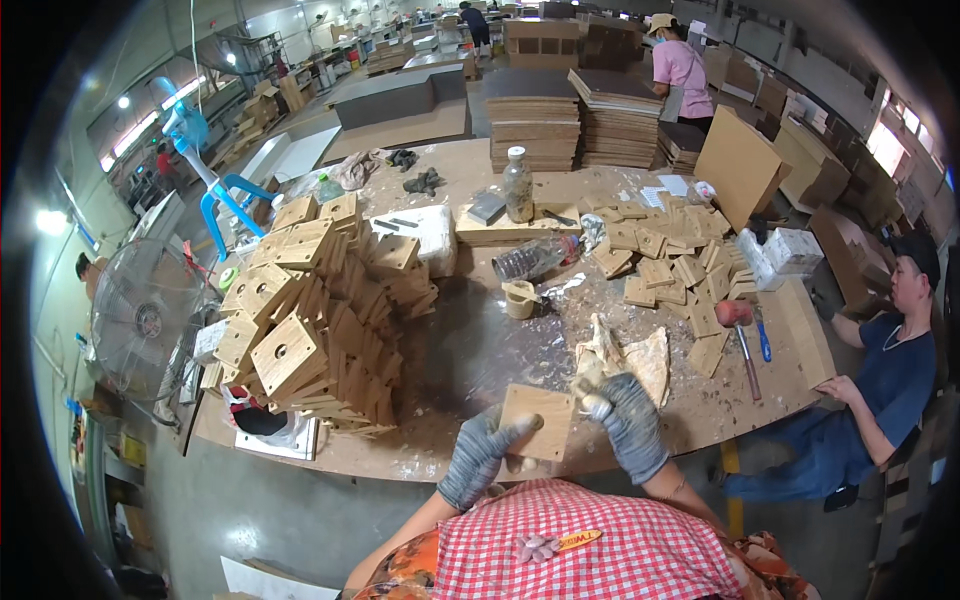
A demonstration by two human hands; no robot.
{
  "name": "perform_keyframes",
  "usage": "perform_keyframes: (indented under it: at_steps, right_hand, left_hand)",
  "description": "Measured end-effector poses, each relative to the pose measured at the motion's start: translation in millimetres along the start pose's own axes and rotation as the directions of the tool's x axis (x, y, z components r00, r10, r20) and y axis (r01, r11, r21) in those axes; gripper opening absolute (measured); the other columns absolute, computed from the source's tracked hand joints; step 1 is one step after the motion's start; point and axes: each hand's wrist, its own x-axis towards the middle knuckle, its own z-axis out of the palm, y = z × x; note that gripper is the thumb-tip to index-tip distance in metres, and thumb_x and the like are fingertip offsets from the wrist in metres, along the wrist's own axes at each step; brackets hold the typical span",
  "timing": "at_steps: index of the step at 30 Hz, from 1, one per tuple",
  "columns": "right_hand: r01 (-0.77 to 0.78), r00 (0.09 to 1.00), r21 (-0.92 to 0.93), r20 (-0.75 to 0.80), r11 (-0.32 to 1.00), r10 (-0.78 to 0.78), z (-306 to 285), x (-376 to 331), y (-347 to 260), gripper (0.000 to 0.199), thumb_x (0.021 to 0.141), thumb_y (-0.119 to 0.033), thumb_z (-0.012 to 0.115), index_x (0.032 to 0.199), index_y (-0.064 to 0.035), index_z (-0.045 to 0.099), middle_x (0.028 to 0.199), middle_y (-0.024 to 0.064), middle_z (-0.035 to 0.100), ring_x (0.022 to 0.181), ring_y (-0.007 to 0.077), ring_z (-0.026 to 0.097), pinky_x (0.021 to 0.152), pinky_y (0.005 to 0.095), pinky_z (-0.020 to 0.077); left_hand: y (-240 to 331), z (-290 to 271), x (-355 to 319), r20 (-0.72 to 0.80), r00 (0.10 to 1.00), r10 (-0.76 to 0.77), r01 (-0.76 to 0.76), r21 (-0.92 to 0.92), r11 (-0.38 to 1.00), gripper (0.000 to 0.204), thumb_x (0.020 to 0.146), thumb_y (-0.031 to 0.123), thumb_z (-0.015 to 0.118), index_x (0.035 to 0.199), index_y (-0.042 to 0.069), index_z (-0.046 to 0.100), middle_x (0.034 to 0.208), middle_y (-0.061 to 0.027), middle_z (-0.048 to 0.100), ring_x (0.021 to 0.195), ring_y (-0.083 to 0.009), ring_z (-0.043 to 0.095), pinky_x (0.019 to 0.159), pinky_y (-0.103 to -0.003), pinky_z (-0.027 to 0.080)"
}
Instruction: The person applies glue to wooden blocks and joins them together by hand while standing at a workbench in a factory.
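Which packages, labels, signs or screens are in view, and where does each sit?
White wrapped package: table's far right, blocky, dark print.
White foam-like block: behind the wooden block stack, rectangular.
Clear plastic bottle: lying at table centre, label unreadable.
Cardboard boxes: far right, brown.
No screens visible.

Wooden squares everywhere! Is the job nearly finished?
Partly, it seems. A big heap of square wooden blocks with holes looks done, piled at the left. In hand: the gloved left hand holds one plain square wooden board, while the gloved right hand presses something small against it. A pile of loose small wooden pieces still waits.
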Motion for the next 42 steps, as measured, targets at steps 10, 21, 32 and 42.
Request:
perform_keyframes:
  at_steps: [10,21,32,42]
  right_hand:
    - [-0.271,0.958,0.300,-0.011,0.914,0.288,-13,-18,34,0.035,0.095,-0.026,0.054,0.117,0.0010,0.060,0.102,0.0056,0.061,0.089,0.0126,0.057,0.081,0.0259,0.0470]
    - [-0.430,0.873,0.681,0.147,0.592,0.465,-4,-28,31,0.047,0.096,-0.034,0.051,0.126,0.0021,0.050,0.114,0.0112,0.060,0.100,0.0190,0.060,0.085,0.0319,0.0523]
    - [-0.440,0.871,0.701,0.181,0.562,0.456,13,-35,63,0.053,0.100,-0.040,0.038,0.137,-0.0025,0.038,0.128,0.0154,0.052,0.113,0.0270,0.054,0.098,0.0375,0.0447]
    - [-0.259,0.877,0.960,0.188,0.105,0.443,15,-6,29,0.064,0.098,-0.051,0.034,0.140,-0.0030,0.035,0.133,0.0157,0.048,0.116,0.0295,0.052,0.104,0.0416,0.0396]
  left_hand:
    - [-13,-8,6,0.244,0.969,-0.041,0.148,-0.441,0.885,0.061,0.091,0.038,0.057,0.129,-0.007,0.043,0.111,-0.0200,0.061,0.091,-0.0263,0.065,0.068,-0.030,0.056]
    - [-13,-7,0,0.253,0.967,-0.043,0.168,-0.498,0.851,0.066,0.090,0.036,0.060,0.134,-0.009,0.038,0.119,-0.0203,0.058,0.103,-0.0248,0.062,0.084,-0.034,0.054]
    - [-27,-6,-6,0.133,0.944,0.302,-0.320,0.145,0.936,0.042,0.086,0.012,0.066,0.127,0.005,0.056,0.121,-0.0115,0.061,0.105,-0.0198,0.060,0.091,-0.029,0.048]
    - [-5,11,-12,0.200,0.979,-0.038,0.127,-0.452,0.883,0.046,0.083,0.001,0.067,0.127,0.000,0.053,0.124,-0.0122,0.054,0.114,-0.0200,0.055,0.092,-0.032,0.053]
